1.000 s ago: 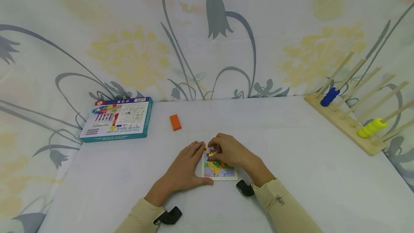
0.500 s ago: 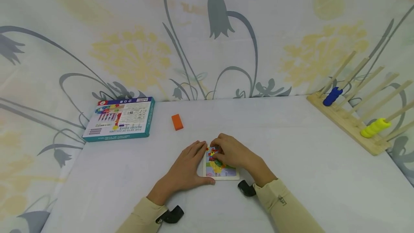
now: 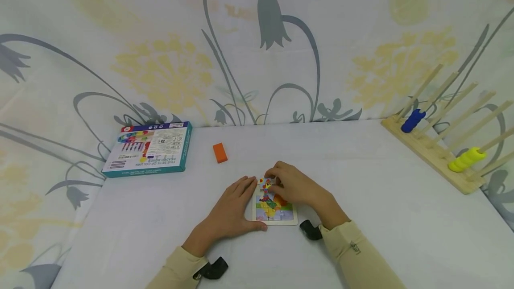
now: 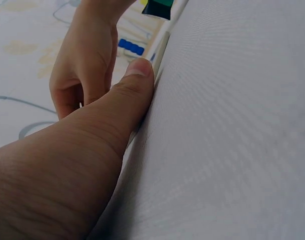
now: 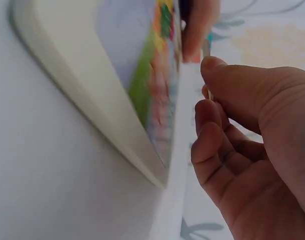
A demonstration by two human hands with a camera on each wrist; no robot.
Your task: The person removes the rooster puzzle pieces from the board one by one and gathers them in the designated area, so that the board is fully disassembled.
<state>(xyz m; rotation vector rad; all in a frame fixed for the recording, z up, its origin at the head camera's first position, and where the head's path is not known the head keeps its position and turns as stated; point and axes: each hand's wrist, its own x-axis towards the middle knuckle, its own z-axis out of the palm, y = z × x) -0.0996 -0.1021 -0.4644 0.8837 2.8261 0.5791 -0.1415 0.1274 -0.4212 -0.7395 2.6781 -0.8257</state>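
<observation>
A small jigsaw puzzle in a white frame (image 3: 277, 223) lies on the white table, showing a colourful cartoon picture. My left hand (image 3: 231, 211) rests along its left side, fingers straight and thumb (image 4: 139, 70) at the near edge. Over the puzzle's far part, my right hand (image 3: 295, 184) pinches a puzzle piece (image 3: 264, 183) between thumb and fingers. In the right wrist view the puzzle piece (image 5: 206, 48) appears edge-on, raised beside the frame, mostly hidden by the fingertips. Part of the puzzle's far right is hidden under the right hand.
An orange block (image 3: 220, 152) lies beyond the left hand. A flat toy box (image 3: 148, 150) sits at the back left. At the right stands a wooden peg rack (image 3: 431, 153) with blue beads (image 3: 412, 120) and yellow beads (image 3: 466, 159). A patterned cloth hangs behind the table.
My right hand has moved slightly away from me and up with the puzzle piece, uncovering more of the picture, including an orange patch. The left hand keeps its place.
</observation>
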